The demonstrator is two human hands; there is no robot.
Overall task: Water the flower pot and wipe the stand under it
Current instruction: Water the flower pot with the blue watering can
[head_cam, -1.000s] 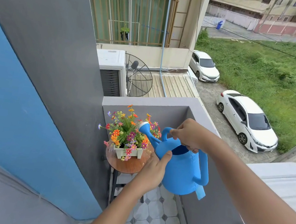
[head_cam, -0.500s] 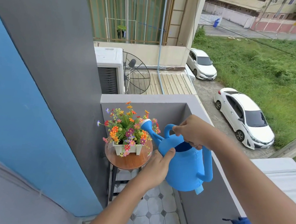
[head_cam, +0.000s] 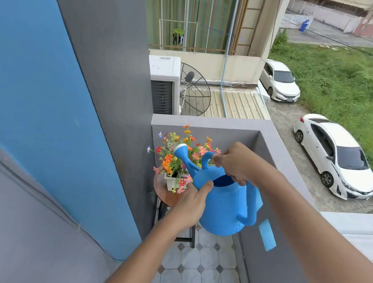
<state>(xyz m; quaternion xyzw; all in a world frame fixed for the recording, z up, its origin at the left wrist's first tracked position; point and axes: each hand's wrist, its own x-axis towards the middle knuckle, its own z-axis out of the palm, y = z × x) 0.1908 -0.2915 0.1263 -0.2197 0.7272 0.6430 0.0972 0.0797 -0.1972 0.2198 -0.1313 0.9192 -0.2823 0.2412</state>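
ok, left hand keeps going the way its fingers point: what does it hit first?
Probably the flower pot: the left hand, pressed against the watering can, points up-left at it. Depth is unclear.

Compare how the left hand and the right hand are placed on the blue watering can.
The right hand closes in a fist around the top handle of the watering can; the left hand lies open against the can's side, thumb up near the rim. The right hand sits above the can's opening, the left hand lower, beside the body on the side of the flower pot. Both touch the can, whose spout reaches over the flowers.
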